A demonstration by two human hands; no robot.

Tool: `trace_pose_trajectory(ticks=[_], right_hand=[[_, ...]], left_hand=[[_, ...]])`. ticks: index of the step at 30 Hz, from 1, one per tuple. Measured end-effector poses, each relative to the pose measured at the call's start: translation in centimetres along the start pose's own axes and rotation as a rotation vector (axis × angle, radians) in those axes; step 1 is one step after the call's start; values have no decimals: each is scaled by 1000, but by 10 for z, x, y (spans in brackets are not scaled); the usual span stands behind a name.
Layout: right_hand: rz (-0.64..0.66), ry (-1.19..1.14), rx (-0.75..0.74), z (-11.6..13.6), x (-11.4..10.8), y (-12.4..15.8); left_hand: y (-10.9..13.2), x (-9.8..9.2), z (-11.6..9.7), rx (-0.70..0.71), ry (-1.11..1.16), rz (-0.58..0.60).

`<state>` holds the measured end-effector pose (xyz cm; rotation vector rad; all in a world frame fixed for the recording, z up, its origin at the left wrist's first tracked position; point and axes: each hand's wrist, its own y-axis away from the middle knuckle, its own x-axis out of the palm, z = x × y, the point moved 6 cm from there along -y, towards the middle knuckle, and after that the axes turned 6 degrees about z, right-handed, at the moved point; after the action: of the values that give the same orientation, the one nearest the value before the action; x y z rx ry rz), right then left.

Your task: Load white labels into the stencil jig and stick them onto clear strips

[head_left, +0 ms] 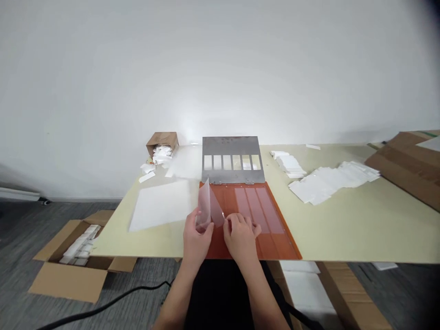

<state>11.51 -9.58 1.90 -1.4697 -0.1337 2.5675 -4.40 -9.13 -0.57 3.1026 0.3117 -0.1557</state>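
Observation:
A thin translucent film sheet [204, 204] stands bent up between my hands, over the left part of an orange board [225, 195]. My left hand [197, 236] has its fingers and thumb closed around the lower part of this film. My right hand [240, 234] pinches at the film's right edge, low over the board; its fingertips are partly hidden. More translucent film strips [257, 208] lie flat side by side on the right half of the board. A grey metal plate [230, 145] with a row of rectangular cutouts is hinged to the board's far edge and lies folded back.
White sheets [161, 204] lie left on the table [343, 229]. Behind them a small carton [167, 137] spills white pieces. Right are a white stack [290, 165], fanned white cards [330, 183] and a large carton [409, 160]. An open box [68, 279] stands on the floor.

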Motion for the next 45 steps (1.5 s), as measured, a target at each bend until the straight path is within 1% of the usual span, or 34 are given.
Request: trace_pose_trajectory(ticks=[4, 9, 12, 19, 25, 31, 33, 37, 41, 43, 45], right_hand=[[-20, 65, -25, -15, -6, 1], [-135, 95, -39, -27, -13, 5], [-172, 82, -33, -30, -13, 9], [-147, 22, -69, -33, -18, 13], [-127, 17, -58, -37, -16, 15], [-105, 55, -54, -34, -15, 15], [-118, 68, -55, -35, -14, 17], [-201, 104, -67, -36, -16, 20], [-202, 160, -93, -34, -16, 21], [-209, 186, -80, -34, -17, 21], [-228, 202, -60, -34, -17, 22]], left_hand=[[2, 10, -4, -41, 26, -6], [0, 20, -7, -101, 44, 33], [0, 23, -7, -119, 28, 23], [3, 32, -11, -215, 44, -57], [7, 36, -10, -271, 7, -57], [8, 34, -14, -333, 47, -88], [8, 33, -14, -329, 58, -76], [7, 32, -11, -304, 103, -33], [4, 35, -13, -269, 136, 75], [3, 37, -16, -261, 153, 131], [2, 38, -17, -268, 176, 150]])
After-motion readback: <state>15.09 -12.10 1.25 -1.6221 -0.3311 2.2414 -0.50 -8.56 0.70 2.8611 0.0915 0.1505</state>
